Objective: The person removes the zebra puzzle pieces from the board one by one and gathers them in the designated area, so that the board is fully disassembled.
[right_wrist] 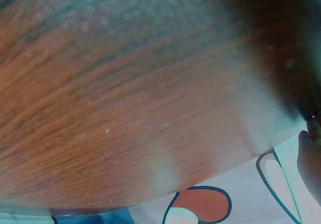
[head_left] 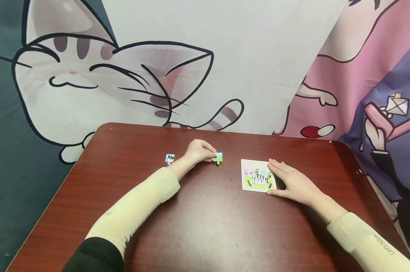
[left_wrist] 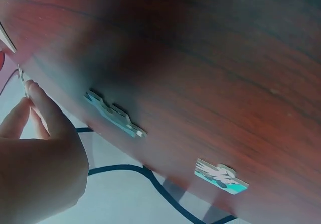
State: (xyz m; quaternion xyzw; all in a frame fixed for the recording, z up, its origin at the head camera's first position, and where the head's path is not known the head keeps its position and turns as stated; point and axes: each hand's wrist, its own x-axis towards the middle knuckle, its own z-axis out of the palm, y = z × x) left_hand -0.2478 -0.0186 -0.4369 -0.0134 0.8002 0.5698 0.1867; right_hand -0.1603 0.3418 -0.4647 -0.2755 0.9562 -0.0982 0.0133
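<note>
left hand (head_left: 199,152) pinches green-and-blue jigsaw piece (head_left: 218,156), left of zebra puzzle board (head_left: 243,177) on desk (head_left: 205,226); right hand (head_left: 295,183) spread at board's right edge. step seems to be fetching piece; next move likely calls for carrying it rightward, aligning its tab.

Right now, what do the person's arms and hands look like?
Left hand and right hand are bare. The left cream sleeve has a small triangular mark, with black fabric further up the arm; the right cream sleeve carries grey lettering.
</note>
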